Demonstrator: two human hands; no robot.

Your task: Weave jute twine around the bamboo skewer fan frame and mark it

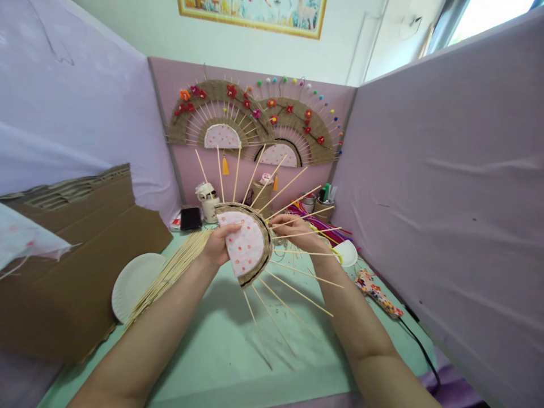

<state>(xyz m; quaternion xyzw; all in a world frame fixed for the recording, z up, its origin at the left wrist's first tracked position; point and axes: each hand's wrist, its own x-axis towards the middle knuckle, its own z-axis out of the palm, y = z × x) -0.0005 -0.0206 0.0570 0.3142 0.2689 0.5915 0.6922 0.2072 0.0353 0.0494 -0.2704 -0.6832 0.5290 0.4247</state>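
A half-round fan base point(249, 249), faced with pink dotted cloth and edged with twine and a dark band, is held up over the table. Thin wooden sticks point(293, 184) radiate from its curved edge. My left hand point(219, 245) grips the straight side, thumb lying on the cloth. My right hand point(293, 229) is behind some of the sticks, its fingers pinched together at the curved rim. What lies between those fingertips is too small to tell. Loops of twine point(280, 242) show just below the right hand.
Left lie a bundle of sticks point(170, 269), a paper plate point(135, 280) and cardboard point(72, 255). A phone point(191, 218) and bottle point(208, 201) stand behind. A glue gun point(378, 294) with a cord is on the right. Two finished fans point(221, 93) hang on the back panel.
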